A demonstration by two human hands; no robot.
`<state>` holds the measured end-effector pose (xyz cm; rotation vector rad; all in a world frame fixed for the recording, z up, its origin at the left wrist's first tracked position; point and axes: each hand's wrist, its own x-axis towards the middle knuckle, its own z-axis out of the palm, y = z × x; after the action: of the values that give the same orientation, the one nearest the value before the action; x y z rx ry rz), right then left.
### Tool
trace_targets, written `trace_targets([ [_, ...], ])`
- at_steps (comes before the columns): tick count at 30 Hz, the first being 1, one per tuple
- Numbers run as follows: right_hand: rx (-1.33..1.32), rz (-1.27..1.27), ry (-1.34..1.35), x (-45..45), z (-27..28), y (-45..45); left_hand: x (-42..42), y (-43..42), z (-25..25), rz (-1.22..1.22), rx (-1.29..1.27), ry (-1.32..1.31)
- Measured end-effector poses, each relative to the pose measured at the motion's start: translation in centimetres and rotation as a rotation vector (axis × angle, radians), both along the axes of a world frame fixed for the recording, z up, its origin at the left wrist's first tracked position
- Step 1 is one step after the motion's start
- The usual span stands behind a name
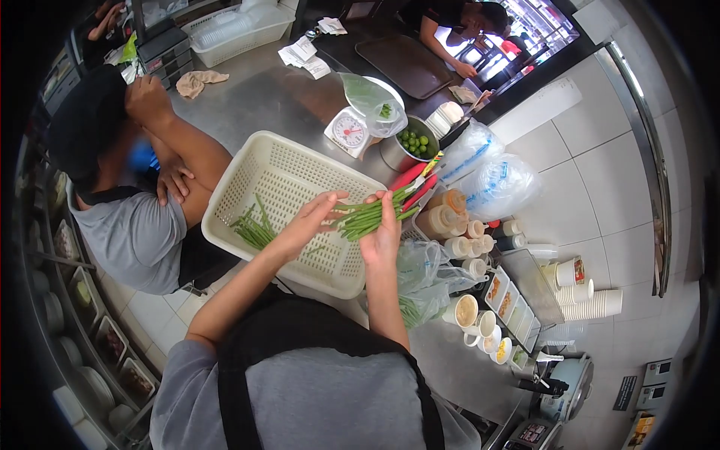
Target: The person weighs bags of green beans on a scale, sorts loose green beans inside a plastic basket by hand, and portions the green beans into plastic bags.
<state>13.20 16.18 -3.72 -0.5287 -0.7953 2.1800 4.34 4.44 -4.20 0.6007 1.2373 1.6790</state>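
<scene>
A bunch of green beans (358,222) is gripped in my right hand (382,236), above the right end of a white perforated basket (247,161). My left hand (311,219) has its fingers stretched out at the left ends of the bunch; whether they touch the beans is hard to tell. More green beans (255,229) lie in the left part of the basket, with a few small bits near its middle. Beside my right forearm, a clear plastic bag (412,304) holds more beans.
Behind the basket stand a dial scale (348,131) bearing a plastic bag and a pot of small green limes (415,144). Sauce bottles (442,217) and cups (469,311) line the right. A co-worker (142,225) leans close on the left; another person (457,37) is at the back.
</scene>
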Motion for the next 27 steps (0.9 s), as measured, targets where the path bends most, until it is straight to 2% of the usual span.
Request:
trace_targets([
  [3, 0.155, -0.05, -0.031, -1.0, 0.3, -1.4, 1.0, 1.1, -0.7, 0.079, 0.122, -0.582],
  [6, 0.133, -0.043, -0.031, -1.2, 0.7, -2.2, 0.6, 1.7, -0.4, 0.165, 0.118, -0.805],
  [10, 0.126, -0.065, 0.024, -1.6, 0.4, -2.5, 0.5, 2.7, -2.4, 0.173, 0.146, -0.734],
  [15, 0.046, -0.051, 0.065, -1.8, -0.5, -2.7, 1.8, 3.1, -1.9, 0.187, 0.134, -0.667],
  [18, -0.096, 0.0, 0.153, -0.2, -0.6, -1.6, 1.4, 2.7, -2.1, 0.007, 0.174, -0.643],
  [19, -0.107, -0.042, 0.104, 0.9, 0.6, -1.3, 0.9, 2.4, -2.2, -0.056, 0.107, -0.611],
  [22, -0.137, -0.099, 0.144, 4.7, 2.0, -0.1, -2.2, 2.8, -8.5, -0.379, -0.211, 0.69],
  [23, -0.139, -0.101, 0.193, 6.3, 2.2, 0.5, -2.3, 2.7, -8.6, -0.479, -0.361, 1.101],
  [26, -0.076, -0.221, 0.248, 11.8, 2.9, 1.5, -1.3, 2.2, -10.3, -0.602, -0.538, 1.479],
  [27, -0.068, -0.269, 0.268, 13.7, 2.7, 1.7, -1.3, 2.1, -11.7, -0.544, -0.527, 1.497],
])
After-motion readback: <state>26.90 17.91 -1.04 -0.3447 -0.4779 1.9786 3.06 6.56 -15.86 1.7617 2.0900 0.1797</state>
